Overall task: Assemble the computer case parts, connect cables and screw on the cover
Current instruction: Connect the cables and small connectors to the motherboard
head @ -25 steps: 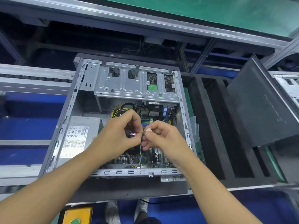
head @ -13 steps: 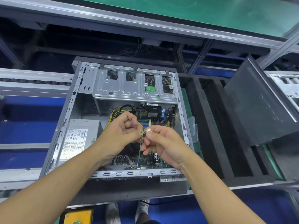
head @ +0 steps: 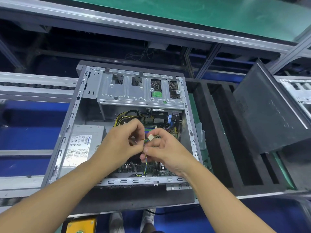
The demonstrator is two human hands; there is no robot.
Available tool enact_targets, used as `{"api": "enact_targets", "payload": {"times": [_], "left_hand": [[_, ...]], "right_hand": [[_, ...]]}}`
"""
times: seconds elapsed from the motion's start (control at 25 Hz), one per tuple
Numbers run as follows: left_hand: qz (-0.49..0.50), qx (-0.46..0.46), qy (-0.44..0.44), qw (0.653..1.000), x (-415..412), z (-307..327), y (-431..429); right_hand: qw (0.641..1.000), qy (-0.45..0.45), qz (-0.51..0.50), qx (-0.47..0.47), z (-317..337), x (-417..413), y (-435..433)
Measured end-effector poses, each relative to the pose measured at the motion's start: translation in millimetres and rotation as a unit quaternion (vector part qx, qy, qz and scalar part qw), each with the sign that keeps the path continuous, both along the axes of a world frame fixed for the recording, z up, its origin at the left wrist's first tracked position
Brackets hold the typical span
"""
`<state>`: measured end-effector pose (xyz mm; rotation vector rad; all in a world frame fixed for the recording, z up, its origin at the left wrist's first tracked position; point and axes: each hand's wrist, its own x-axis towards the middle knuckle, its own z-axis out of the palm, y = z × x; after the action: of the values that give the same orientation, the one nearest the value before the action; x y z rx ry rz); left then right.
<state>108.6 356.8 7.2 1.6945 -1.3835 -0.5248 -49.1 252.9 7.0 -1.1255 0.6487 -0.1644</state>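
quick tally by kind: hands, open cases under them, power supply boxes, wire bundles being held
bare hands: 2, left hand, right hand
open grey metal computer case: 1
silver power supply box: 1
thin coloured wire bundle with white plastic plug: 1
total: 5

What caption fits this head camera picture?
Left hand and right hand pinch a thin cable with a white plug over the open computer case.

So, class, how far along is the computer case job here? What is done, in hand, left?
Done: the power supply and circuit board sit inside the open case. In hand: the left hand and right hand pinch a thin wire whose white plug is free. Left: plug it in, then screw on the cover, likely the dark panel leaning at right.
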Motion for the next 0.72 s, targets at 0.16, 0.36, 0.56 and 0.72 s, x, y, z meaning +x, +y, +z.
{"api": "enact_targets", "payload": {"times": [0.16,0.36,0.56,0.72], "left_hand": [[-0.037,-0.03,-0.144,0.988,4.4,5.2,5.3],[-0.009,-0.039,-0.134,0.99,-1.3,3.5,8.3],[-0.002,-0.067,-0.088,0.994,-7.8,8.9,4.8],[-0.007,-0.079,-0.103,0.991,-9.2,10.1,4.7]], "right_hand": [[0.999,-0.031,-0.008,0.02,2.3,-3.9,-2.2],[0.999,-0.03,-0.025,-0.013,1.8,-4.6,-2.1],[0.999,-0.011,-0.019,-0.041,2.7,-2.5,0.4],[0.998,-0.012,-0.039,-0.041,3.8,-3.2,-0.6]]}}
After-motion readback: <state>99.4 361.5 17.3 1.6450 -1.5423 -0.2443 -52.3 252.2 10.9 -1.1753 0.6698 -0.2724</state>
